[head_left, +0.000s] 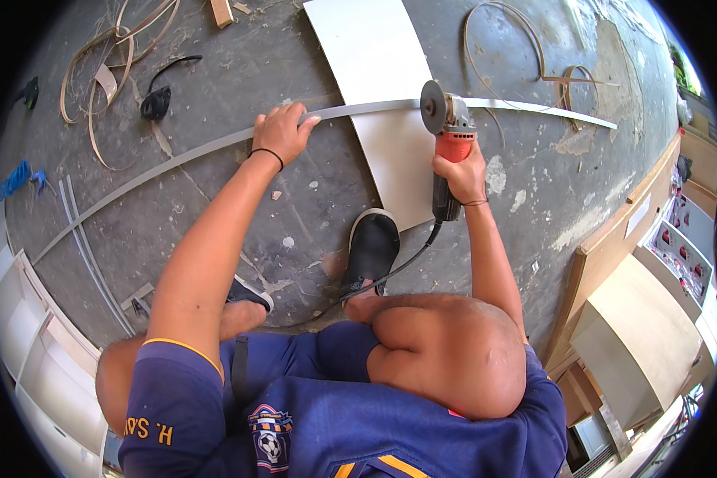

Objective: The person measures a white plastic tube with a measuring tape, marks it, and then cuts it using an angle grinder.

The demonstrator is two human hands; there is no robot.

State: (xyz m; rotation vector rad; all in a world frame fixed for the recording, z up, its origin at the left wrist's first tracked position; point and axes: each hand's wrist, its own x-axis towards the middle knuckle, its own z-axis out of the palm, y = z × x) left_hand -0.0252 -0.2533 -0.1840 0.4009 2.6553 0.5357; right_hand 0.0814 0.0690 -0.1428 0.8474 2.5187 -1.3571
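My right hand [464,171] is wrapped around the body of a red and black angle grinder [454,147], held upright with its disc [432,107] at the far end. A long thin grey metal strip [191,154] runs across the floor and over a white board [382,60]. The disc is right at the strip, above the board; I cannot tell whether it touches. My left hand [283,131] is closed over the strip, left of the board. From the grinder's base a black cord [410,261] trails past my shoe [372,248], which rests on the board's near end.
Curled thin strips [127,40] lie at the far left near a black cord piece [156,103]; more curls [543,64] lie far right. Two narrow strips [88,247] are on the left floor. White cabinets [56,358] stand at left, wooden panels [613,239] at right.
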